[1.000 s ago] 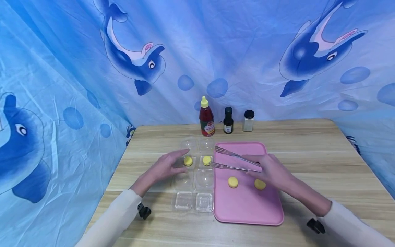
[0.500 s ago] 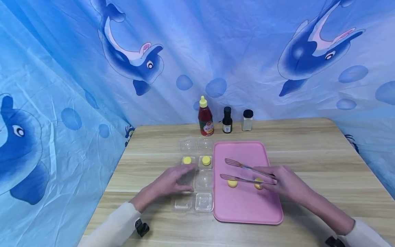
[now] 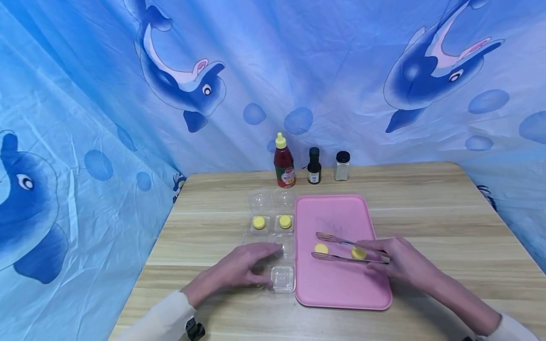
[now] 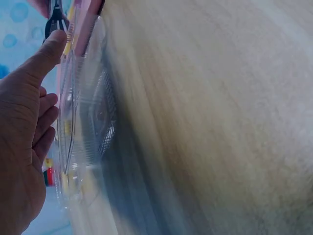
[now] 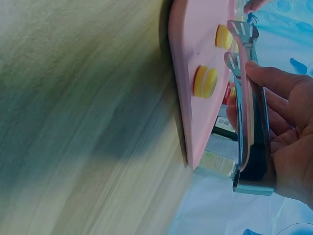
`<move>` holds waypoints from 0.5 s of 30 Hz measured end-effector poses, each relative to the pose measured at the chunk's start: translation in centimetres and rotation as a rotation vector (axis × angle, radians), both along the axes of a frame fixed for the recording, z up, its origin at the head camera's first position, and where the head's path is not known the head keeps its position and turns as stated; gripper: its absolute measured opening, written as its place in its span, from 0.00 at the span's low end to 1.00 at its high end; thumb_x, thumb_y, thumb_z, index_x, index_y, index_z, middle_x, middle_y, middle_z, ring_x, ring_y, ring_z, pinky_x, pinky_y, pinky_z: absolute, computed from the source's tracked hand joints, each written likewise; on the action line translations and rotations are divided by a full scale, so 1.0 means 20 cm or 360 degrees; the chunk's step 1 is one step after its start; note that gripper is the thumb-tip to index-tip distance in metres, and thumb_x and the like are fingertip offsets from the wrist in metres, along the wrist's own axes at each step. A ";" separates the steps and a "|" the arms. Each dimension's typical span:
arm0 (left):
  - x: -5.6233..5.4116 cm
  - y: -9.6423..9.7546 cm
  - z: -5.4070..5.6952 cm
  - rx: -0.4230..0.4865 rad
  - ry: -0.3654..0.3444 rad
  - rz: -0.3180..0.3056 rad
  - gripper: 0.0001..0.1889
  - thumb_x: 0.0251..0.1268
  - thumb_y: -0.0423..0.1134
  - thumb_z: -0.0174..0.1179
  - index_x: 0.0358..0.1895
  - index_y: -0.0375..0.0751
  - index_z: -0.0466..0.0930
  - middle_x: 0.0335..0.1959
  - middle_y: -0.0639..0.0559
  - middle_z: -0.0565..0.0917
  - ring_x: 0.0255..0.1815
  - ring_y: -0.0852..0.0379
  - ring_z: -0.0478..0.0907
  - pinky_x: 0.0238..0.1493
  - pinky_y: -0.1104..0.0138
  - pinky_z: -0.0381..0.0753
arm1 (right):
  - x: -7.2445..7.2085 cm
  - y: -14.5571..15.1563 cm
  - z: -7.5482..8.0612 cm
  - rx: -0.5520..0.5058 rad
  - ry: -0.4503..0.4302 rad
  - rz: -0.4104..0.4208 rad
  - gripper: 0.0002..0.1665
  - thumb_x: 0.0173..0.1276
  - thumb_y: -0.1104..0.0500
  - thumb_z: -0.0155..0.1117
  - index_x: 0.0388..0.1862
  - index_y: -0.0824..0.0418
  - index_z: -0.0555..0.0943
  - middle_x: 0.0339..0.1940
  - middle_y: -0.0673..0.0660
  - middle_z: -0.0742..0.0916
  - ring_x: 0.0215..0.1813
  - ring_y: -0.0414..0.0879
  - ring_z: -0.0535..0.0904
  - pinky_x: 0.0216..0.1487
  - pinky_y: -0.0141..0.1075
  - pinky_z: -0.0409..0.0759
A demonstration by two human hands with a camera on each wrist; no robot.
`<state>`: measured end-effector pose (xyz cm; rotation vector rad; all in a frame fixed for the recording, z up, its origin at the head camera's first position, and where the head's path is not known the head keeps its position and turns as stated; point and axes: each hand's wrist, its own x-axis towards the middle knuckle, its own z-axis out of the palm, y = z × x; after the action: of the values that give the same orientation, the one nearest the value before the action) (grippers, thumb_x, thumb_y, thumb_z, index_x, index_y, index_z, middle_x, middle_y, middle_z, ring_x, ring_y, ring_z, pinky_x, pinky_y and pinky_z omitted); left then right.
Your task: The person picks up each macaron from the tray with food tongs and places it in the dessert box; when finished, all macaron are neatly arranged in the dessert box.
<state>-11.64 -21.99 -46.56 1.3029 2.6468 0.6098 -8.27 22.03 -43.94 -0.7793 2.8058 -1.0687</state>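
In my right hand (image 3: 403, 260) I hold metal tongs (image 3: 347, 256), their two arms apart, above the pink tray (image 3: 341, 289). Below the tongs, two yellow macarons (image 5: 205, 82) lie on the tray. My left hand (image 3: 245, 265) hovers with extended fingers over the near part of the clear plastic boxes (image 3: 282, 279) and hides some of them. The left wrist view shows that hand (image 4: 24, 117) beside a clear box wall, holding nothing. Farther back, one yellow macaron (image 3: 259, 222) sits in a left compartment and another macaron (image 3: 285, 221) in the compartment to its right.
At the back of the wooden table (image 3: 448, 213) stand a red sauce bottle (image 3: 285, 163), a small dark bottle (image 3: 314, 166) and a black-capped jar (image 3: 342, 166). Raised clear lids (image 3: 261, 201) stand behind the filled compartments. A blue dolphin-print curtain (image 3: 341, 71) hangs behind.
My right hand has carried the tongs from beside the right boxed macaron, rightward and nearer, over the tray's macarons. My left hand has come back from the left boxed macaron to the near boxes.
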 end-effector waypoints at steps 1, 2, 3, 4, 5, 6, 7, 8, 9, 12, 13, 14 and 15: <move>0.01 0.00 0.00 -0.0001 0.0010 -0.0013 0.51 0.55 0.62 0.78 0.80 0.46 0.69 0.77 0.54 0.75 0.76 0.55 0.72 0.77 0.56 0.72 | 0.00 0.00 0.00 0.0005 0.0013 0.0005 0.31 0.57 0.66 0.84 0.62 0.60 0.88 0.26 0.40 0.81 0.22 0.31 0.64 0.20 0.28 0.70; 0.01 0.00 0.00 -0.0002 0.0018 -0.0025 0.51 0.54 0.63 0.78 0.80 0.46 0.69 0.77 0.54 0.75 0.76 0.55 0.72 0.77 0.55 0.72 | 0.00 0.00 0.00 0.0012 0.0022 0.0004 0.31 0.57 0.66 0.84 0.62 0.60 0.88 0.26 0.41 0.81 0.22 0.30 0.64 0.21 0.28 0.70; 0.01 0.00 0.00 -0.0003 0.0029 -0.0037 0.52 0.53 0.64 0.79 0.80 0.45 0.69 0.76 0.54 0.75 0.76 0.54 0.72 0.77 0.55 0.72 | 0.00 0.00 0.00 0.0014 0.0023 0.0002 0.31 0.57 0.67 0.84 0.61 0.60 0.88 0.27 0.41 0.83 0.22 0.30 0.65 0.21 0.28 0.71; 0.02 0.00 0.00 -0.0003 0.0033 -0.0048 0.53 0.52 0.65 0.79 0.80 0.45 0.69 0.76 0.54 0.75 0.76 0.54 0.72 0.76 0.54 0.72 | 0.01 0.00 0.00 0.0016 0.0016 0.0003 0.30 0.57 0.67 0.84 0.61 0.60 0.89 0.28 0.41 0.85 0.22 0.30 0.66 0.21 0.28 0.72; 0.02 0.00 0.00 -0.0005 0.0033 -0.0057 0.54 0.51 0.66 0.79 0.80 0.45 0.69 0.76 0.54 0.75 0.76 0.54 0.72 0.76 0.54 0.72 | 0.01 0.00 -0.01 0.0016 0.0002 0.0001 0.30 0.57 0.67 0.83 0.61 0.60 0.89 0.29 0.42 0.86 0.23 0.31 0.67 0.21 0.28 0.73; 0.02 0.00 -0.01 -0.0008 0.0035 -0.0064 0.55 0.51 0.67 0.78 0.80 0.45 0.69 0.77 0.54 0.75 0.76 0.54 0.72 0.76 0.53 0.72 | 0.01 0.00 -0.01 0.0016 -0.0015 0.0003 0.29 0.58 0.67 0.83 0.61 0.60 0.89 0.31 0.44 0.88 0.23 0.31 0.68 0.22 0.28 0.74; 0.02 0.00 -0.01 -0.0012 0.0037 -0.0072 0.55 0.51 0.67 0.78 0.80 0.45 0.69 0.77 0.54 0.75 0.76 0.54 0.72 0.76 0.53 0.72 | 0.01 0.00 -0.01 0.0015 -0.0031 0.0004 0.29 0.59 0.67 0.83 0.61 0.61 0.89 0.34 0.46 0.90 0.24 0.32 0.69 0.23 0.29 0.75; 0.02 0.00 -0.01 -0.0015 0.0035 -0.0078 0.55 0.51 0.67 0.78 0.80 0.45 0.69 0.77 0.54 0.74 0.76 0.55 0.72 0.76 0.53 0.72 | 0.01 0.00 -0.01 0.0013 -0.0046 0.0005 0.28 0.59 0.67 0.82 0.61 0.61 0.89 0.35 0.48 0.91 0.25 0.32 0.71 0.24 0.29 0.76; 0.02 0.00 -0.01 -0.0017 0.0039 -0.0085 0.54 0.51 0.67 0.78 0.80 0.45 0.69 0.77 0.53 0.74 0.76 0.55 0.72 0.76 0.53 0.72 | 0.01 0.01 -0.01 0.0006 -0.0058 0.0007 0.28 0.60 0.67 0.82 0.60 0.62 0.89 0.39 0.51 0.92 0.25 0.33 0.72 0.24 0.29 0.76; 0.02 0.00 -0.02 -0.0019 0.0066 -0.0101 0.54 0.52 0.68 0.77 0.79 0.44 0.70 0.77 0.53 0.75 0.76 0.54 0.72 0.76 0.53 0.73 | 0.02 0.01 -0.01 0.0003 -0.0061 0.0009 0.27 0.60 0.67 0.82 0.60 0.62 0.89 0.44 0.55 0.93 0.25 0.33 0.71 0.24 0.29 0.76; 0.02 0.00 -0.02 -0.0019 0.0075 -0.0104 0.53 0.52 0.68 0.77 0.79 0.44 0.70 0.76 0.53 0.75 0.76 0.55 0.73 0.76 0.53 0.73 | 0.02 0.01 -0.01 0.0007 -0.0057 0.0008 0.27 0.60 0.67 0.82 0.60 0.62 0.89 0.44 0.54 0.93 0.25 0.33 0.71 0.24 0.29 0.76; 0.02 0.00 -0.02 -0.0018 0.0083 -0.0107 0.53 0.53 0.67 0.77 0.79 0.44 0.70 0.76 0.52 0.76 0.75 0.55 0.73 0.76 0.54 0.73 | 0.02 0.01 -0.02 0.0009 -0.0056 0.0006 0.27 0.61 0.67 0.82 0.60 0.62 0.89 0.44 0.54 0.93 0.25 0.33 0.70 0.23 0.29 0.75; 0.02 0.00 -0.02 -0.0017 0.0092 -0.0110 0.53 0.53 0.67 0.77 0.79 0.44 0.71 0.76 0.52 0.76 0.75 0.55 0.73 0.76 0.54 0.73 | 0.02 0.01 -0.02 0.0010 -0.0058 0.0006 0.26 0.61 0.67 0.82 0.60 0.62 0.89 0.44 0.54 0.93 0.25 0.33 0.70 0.23 0.29 0.75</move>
<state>-11.22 -21.98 -47.01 1.4231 2.6334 0.5566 -7.88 22.21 -44.33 -0.7559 2.7750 -1.0615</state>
